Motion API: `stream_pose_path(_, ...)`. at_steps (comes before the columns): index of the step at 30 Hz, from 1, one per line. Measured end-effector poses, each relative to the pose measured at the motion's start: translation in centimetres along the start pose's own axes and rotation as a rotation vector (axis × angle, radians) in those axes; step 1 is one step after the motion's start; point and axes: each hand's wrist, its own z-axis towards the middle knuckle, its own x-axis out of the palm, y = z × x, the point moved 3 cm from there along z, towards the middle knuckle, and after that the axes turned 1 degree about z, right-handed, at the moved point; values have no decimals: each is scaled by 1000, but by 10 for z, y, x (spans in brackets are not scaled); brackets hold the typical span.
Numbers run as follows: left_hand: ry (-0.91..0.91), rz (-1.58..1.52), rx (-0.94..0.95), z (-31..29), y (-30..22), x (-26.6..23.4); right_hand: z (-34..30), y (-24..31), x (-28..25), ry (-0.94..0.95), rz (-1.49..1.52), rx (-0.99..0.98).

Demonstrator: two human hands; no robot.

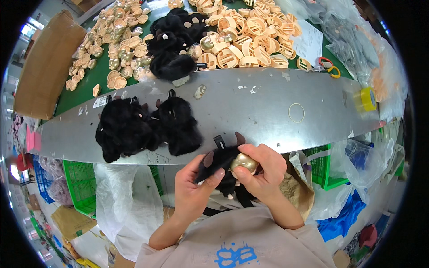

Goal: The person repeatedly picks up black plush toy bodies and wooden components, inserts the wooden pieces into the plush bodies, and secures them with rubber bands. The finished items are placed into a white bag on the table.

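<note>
So the big thing here is a grey metal table (250,111) running across the whole view, with a tall bent sheet of cardboard (44,67) standing at the far left. Behind the table there's a huge pile of peach plastic pieces (254,40), and a smaller heap of peach and gold shells (120,49) left of it. A clump of black plush toys (125,129) lies on the left half of the table. Then the hands, just off the near edge: the left hand (194,185) is curled around a black plush (221,158), pinching it between thumb and fingers, and the right hand (266,174) pinches a shiny gold dome (244,165) right up against that plush. Can't tell if the dome is partly inside it. Smaller stuff: yellow tape roll (368,98) at the right end, plus a thin yellowish loop (296,113) lying on the metal.
</note>
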Motion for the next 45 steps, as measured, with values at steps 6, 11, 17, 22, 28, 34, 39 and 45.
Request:
stream_pose_path(6, -93, 170, 135, -6, 2, 2, 0, 5, 4, 8, -187, -161)
stream_pose_path(11, -61, 43, 170, -3, 8, 0, 1, 6, 13, 49, -174, -182)
stream_pose_path(17, 118, 60, 111, -16, -11, -2, -6, 4, -3, 259, 286, -5)
stream_pose_path(22, 130, -58, 75, -18, -10, -11, -1, 2, -17, 455, 617, 405)
stream_pose_path(28, 294, 13, -16, -14, 0, -20, -35, -27, -1, 715, 1203, 1081)
stream_pose_path(34, 333, -39, -35, -12, -5, -25, -10, -17, 14, 827, 1277, 1016)
stream_pose_path(39, 328, -36, 56, 2, -5, -29, 0, -10, 10, 837, 1086, 1028)
stream_pose_path(45, 392, -57, 254, 13, -6, -28, 24, 15, -4, 767, 536, 382)
